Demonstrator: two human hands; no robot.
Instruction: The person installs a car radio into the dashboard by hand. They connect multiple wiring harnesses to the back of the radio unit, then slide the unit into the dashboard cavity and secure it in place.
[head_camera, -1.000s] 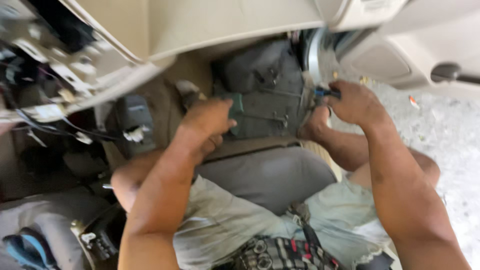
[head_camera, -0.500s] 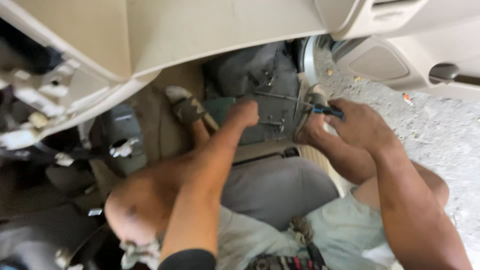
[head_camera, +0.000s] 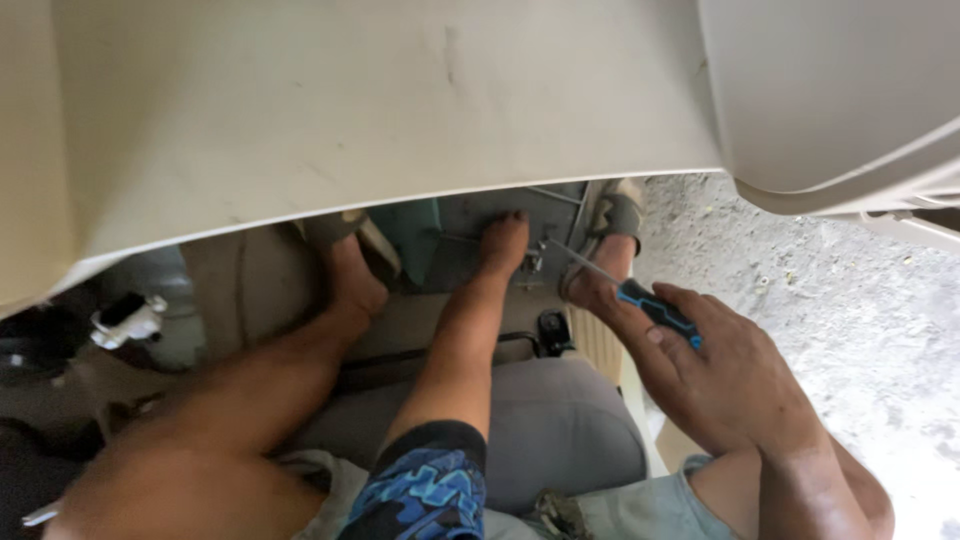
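Single view only, head-worn camera. It sits close under the beige dashboard panel (head_camera: 380, 120), which fills the upper half of the frame. It looks steeply down and forward into the car footwell, over the person's knees and the grey seat edge (head_camera: 560, 420). Near range: forearms and both hands take up the lower frame. At the right edge the view passes out the open door to gravel ground (head_camera: 830, 290). No second view to compare overlap.

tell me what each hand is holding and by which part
The right hand holds a screwdriver by its blue and black handle. The left hand reaches into the footwell; whether it grips anything cannot be told.
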